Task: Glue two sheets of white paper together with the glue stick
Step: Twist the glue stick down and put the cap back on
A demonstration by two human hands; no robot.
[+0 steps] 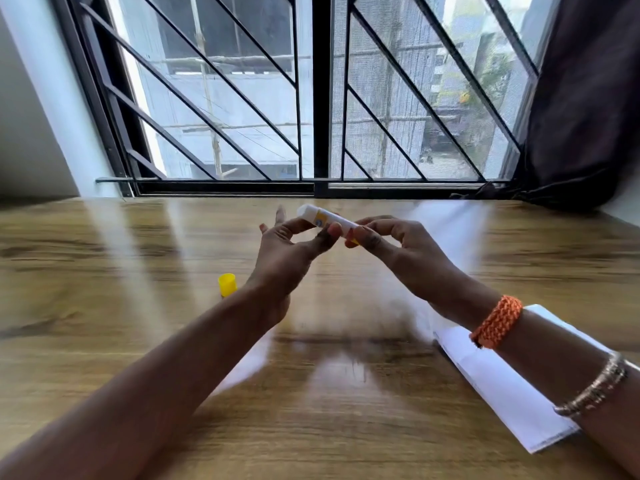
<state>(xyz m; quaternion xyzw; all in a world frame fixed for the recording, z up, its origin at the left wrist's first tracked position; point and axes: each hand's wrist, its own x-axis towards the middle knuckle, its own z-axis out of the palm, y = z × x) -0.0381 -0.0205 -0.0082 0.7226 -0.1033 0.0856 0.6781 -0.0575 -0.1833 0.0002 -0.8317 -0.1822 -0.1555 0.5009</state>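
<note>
Both hands hold a white glue stick above the middle of the wooden table, its uncapped end pointing up and left. My left hand pinches the tube between thumb and a finger, the other fingers spread. My right hand grips the yellow base end with curled fingers. The yellow cap stands on the table left of my left wrist. A stack of white paper lies at the right under my right forearm. A blurred pale sheet shows beneath my left forearm.
A barred window runs along the table's far edge, with a dark curtain bunched at the right corner and a white wall at the left. My right wrist wears an orange braided band and a metal bangle.
</note>
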